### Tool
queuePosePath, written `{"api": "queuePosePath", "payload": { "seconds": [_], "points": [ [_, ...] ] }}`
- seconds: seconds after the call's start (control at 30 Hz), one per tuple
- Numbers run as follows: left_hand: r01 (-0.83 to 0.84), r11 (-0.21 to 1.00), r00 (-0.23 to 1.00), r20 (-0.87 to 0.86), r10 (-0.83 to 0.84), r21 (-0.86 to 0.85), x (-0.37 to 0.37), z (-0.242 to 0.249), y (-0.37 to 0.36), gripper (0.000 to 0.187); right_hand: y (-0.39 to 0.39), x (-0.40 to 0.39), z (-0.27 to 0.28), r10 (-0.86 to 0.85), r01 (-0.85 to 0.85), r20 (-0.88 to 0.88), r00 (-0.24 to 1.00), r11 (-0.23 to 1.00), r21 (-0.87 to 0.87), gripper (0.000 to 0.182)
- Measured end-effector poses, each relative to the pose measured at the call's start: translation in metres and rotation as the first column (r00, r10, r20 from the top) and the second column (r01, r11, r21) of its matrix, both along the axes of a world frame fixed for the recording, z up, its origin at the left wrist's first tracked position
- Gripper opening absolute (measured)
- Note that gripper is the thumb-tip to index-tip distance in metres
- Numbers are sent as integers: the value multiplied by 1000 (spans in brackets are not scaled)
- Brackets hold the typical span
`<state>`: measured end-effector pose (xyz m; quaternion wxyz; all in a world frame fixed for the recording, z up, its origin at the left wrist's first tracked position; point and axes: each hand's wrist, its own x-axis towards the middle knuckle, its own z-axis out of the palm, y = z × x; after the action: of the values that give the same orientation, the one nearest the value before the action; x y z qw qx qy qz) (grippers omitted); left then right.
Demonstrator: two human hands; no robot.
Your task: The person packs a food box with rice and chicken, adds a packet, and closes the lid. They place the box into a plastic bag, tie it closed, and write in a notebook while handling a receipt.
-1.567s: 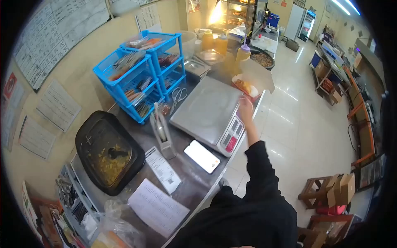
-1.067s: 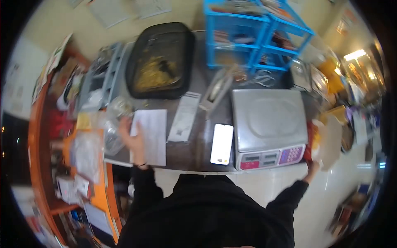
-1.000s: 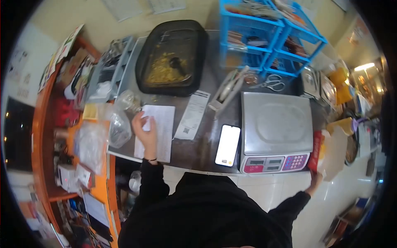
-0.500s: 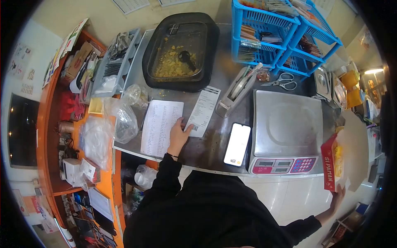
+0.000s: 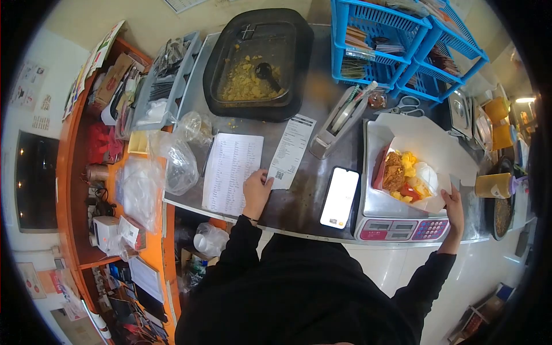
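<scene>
Steel counter [image 5: 299, 207] holds a scale [image 5: 397, 215] on the right. Right hand [image 5: 454, 204] grips the open food box [image 5: 414, 172] on it. Left hand [image 5: 256, 192] rests flat, fingers loose, touching a receipt [image 5: 292, 150] beside a paper list [image 5: 233, 172].

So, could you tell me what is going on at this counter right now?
A person in black sleeves stands at a steel counter. Their right hand holds an open food box of rice and fried food on the weighing scale. Their left hand rests at a printed list and a receipt, beside a phone.
</scene>
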<state>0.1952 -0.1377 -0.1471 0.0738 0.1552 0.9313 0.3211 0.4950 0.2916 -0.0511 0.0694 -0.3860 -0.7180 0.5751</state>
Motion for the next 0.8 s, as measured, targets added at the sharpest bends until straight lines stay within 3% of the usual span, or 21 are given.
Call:
{"api": "queuePosePath", "payload": {
  "seconds": [0.07,0.2,0.33,0.4,0.47,0.53,0.6,0.7,0.8],
  "points": [
    [21,998,998,-62,-18,52,3,-4,3,21,-7,-10,14,60,-64,66,996,996,64,41],
    [48,993,996,-85,-39,110,8,-6,8,21,-23,-19,26,-31,33,-30,999,996,87,39],
    [90,996,988,-125,-87,14,9,-11,14,24,-27,1,28,-113,119,-42,993,976,182,34],
    [77,991,974,-204,-99,-112,9,-8,15,29,-33,2,27,-154,184,-101,983,853,489,32],
    [23,992,930,-363,-66,-124,14,20,27,35,-49,-6,39,-125,192,-147,981,687,701,32],
    [99,995,923,-377,-81,27,20,44,49,37,-68,-26,57,83,23,-75,994,506,863,34],
    [214,969,907,-394,-150,124,34,67,68,38,-82,-44,66,75,-74,37,997,584,808,25],
    [411,881,861,-415,-293,232,61,94,112,33,-76,-43,55,220,-161,38,975,578,800,13],
    [521,802,823,-421,-381,293,80,102,142,29,-66,-25,61,264,-243,51,963,774,585,8]
  ]
}}
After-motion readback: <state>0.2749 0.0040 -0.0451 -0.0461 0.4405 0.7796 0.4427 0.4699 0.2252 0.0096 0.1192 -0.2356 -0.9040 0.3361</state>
